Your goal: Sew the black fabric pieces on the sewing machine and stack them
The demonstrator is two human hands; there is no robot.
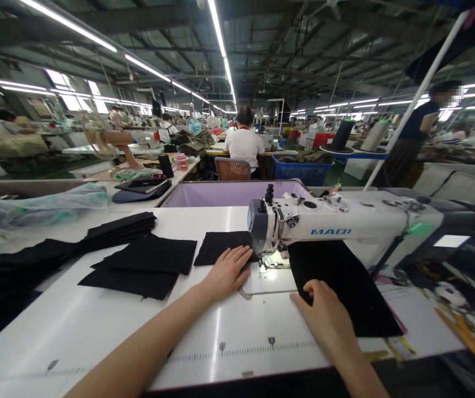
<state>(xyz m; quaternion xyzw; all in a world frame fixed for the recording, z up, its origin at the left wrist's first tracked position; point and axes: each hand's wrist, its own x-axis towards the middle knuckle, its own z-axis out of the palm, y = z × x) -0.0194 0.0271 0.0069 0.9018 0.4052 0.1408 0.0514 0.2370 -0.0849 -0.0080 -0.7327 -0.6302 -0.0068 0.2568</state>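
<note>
My left hand (231,270) lies flat with fingers stretched out, its fingertips on the right end of a small black fabric piece (220,247). Just right of those fingertips are the needle and presser foot area (273,261) of a white sewing machine (337,218). My right hand (328,312) rests at the left edge of a larger black fabric panel (345,271), which lies partly under the machine arm. Its fingers are bent, and the thumb stands apart from the index finger. Left of my left hand, overlapping black fabric pieces (146,262) lie on the white table (204,342).
More folded black fabric (116,229) is heaped at the left, with a clear plastic bag (46,204) behind it. Yellow-handled scissors (459,329) and a tape measure lie right. Thread cones (342,135) stand behind the machine. A seated person (244,141) works ahead.
</note>
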